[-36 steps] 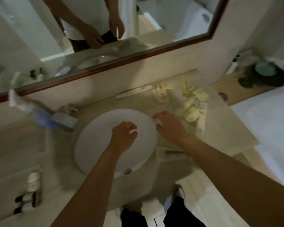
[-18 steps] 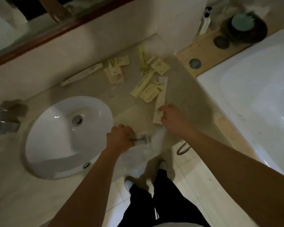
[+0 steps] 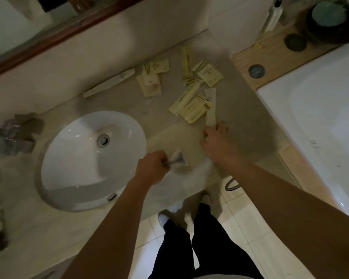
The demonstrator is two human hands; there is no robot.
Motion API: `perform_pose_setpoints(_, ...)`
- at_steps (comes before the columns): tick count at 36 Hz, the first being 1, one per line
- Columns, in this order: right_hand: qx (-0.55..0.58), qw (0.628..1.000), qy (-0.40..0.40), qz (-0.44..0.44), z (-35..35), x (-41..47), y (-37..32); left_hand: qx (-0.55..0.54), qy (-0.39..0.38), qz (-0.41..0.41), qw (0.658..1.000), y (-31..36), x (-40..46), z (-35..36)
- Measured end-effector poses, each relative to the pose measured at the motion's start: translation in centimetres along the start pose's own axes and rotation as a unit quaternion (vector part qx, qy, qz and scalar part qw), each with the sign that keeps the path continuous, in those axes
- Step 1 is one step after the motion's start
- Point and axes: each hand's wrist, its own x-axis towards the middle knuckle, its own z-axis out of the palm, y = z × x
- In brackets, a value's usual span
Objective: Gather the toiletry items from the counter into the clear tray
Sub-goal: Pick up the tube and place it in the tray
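Observation:
My left hand [image 3: 151,168] is shut on a small razor in a clear wrapper [image 3: 177,159], held over the faint clear tray [image 3: 169,135] at the counter's front edge, right of the sink. My right hand [image 3: 216,141] pinches the near end of a long white packet [image 3: 211,105] lying flat on the counter. Several yellow sachets [image 3: 191,107] lie scattered behind it, with more sachets [image 3: 149,81] toward the wall. Another long white packet [image 3: 109,85] lies along the wall.
A white round sink [image 3: 89,158] fills the left of the counter, with the faucet [image 3: 10,141] at its left. A bathtub [image 3: 320,117] borders the counter on the right. Behind the tub, a wooden ledge carries a dark bowl [image 3: 328,21] and a bottle [image 3: 273,15].
The view swung right and down, away from the mirror. My left hand moved from over the sink to the tray with the razor. My right hand reached out to the long white packet.

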Motion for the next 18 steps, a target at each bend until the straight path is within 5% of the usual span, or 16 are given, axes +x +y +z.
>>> perform_pose_setpoints(18, 0.139, 0.988, 0.046, 0.055, -4.5, -1.7, 1.3, -0.106, 0.071, 0.009, 0.992, 3.4, -1.5, -3.5)
